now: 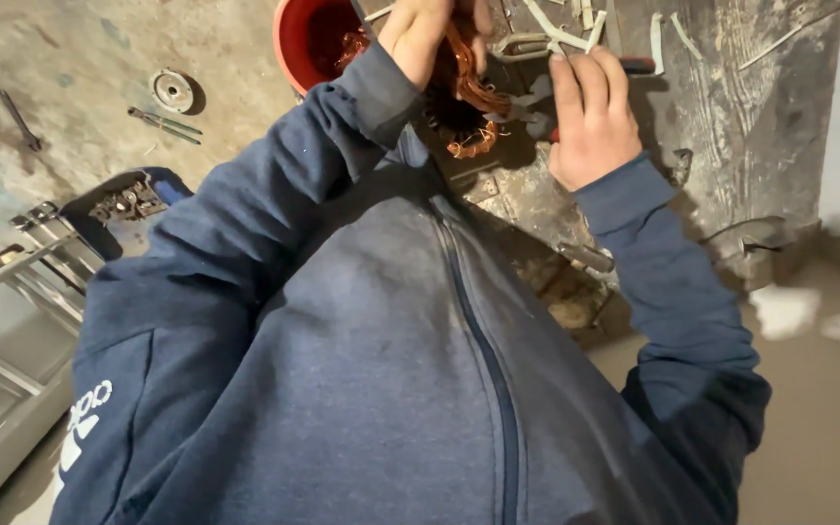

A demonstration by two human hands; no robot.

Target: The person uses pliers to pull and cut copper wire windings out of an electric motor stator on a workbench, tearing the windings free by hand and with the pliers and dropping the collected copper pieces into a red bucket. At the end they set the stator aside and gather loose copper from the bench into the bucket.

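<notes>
My left hand (418, 34) reaches up at the top edge and grips a bundle of copper wire (471, 89) that comes out of a dark round motor stator (449, 112) on the grimy workbench (731, 126). My right hand (590, 117) lies just to the right of the stator. Its fingers are closed over a tool with a red and dark handle (638, 66), which is mostly hidden by the hand. My blue zipped hoodie (362, 369) fills the lower frame.
A red bucket (296, 44) holding copper wire stands left of the stator. White strips (561, 31) litter the bench. On the floor at left lie pliers (163, 122), a round metal disc (172, 90), a metal rod (19, 119), a small parts box (126, 201) and a metal frame (12, 321).
</notes>
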